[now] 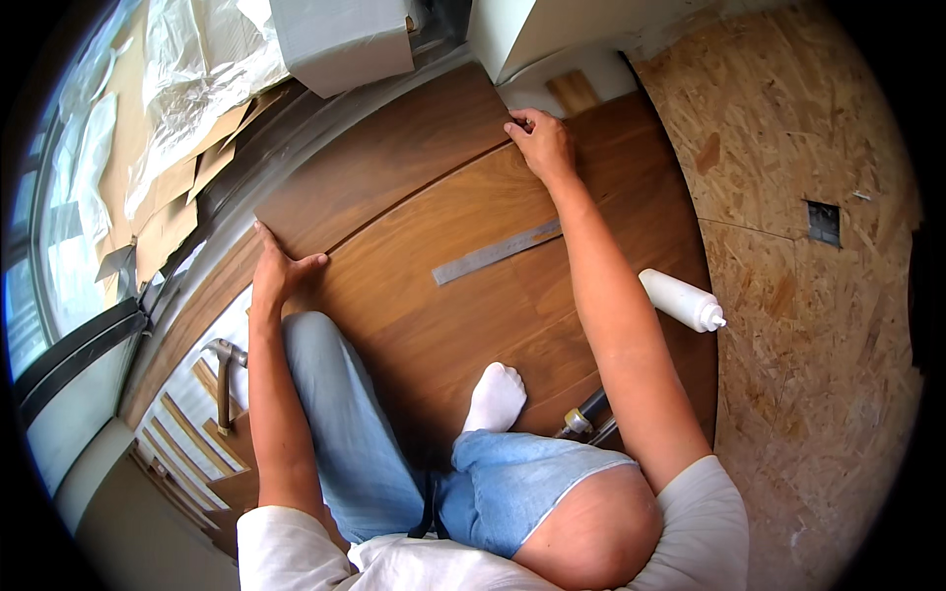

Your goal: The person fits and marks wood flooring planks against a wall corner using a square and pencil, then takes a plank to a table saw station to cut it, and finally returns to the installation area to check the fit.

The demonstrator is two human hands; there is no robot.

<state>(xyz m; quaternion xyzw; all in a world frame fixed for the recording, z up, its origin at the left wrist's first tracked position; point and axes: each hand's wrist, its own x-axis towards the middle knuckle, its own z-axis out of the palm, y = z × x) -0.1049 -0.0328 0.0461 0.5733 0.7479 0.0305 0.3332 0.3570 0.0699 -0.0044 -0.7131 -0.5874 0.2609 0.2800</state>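
A long brown wooden floorboard (394,158) lies at a slant along the window side, with a thin dark gap between it and the boards nearer me. My left hand (278,268) spans the board's left end, index finger at one corner and thumb at the other. At the opposite end, my right hand (542,145) is closed, its thumb and fingertips pinching the right edge. A grey metal ruler (493,254) rests on the laid floor (424,305) between my arms, partly behind my right forearm.
A claw hammer (226,379) lies left of my left forearm, near wood strips (197,424). Beyond my right forearm is a white squeeze bottle (682,300), near bare chipboard (788,128). A dark tool (583,416) sits beside my knee. Cardboard (172,222) and a white box (345,44) stand by the window.
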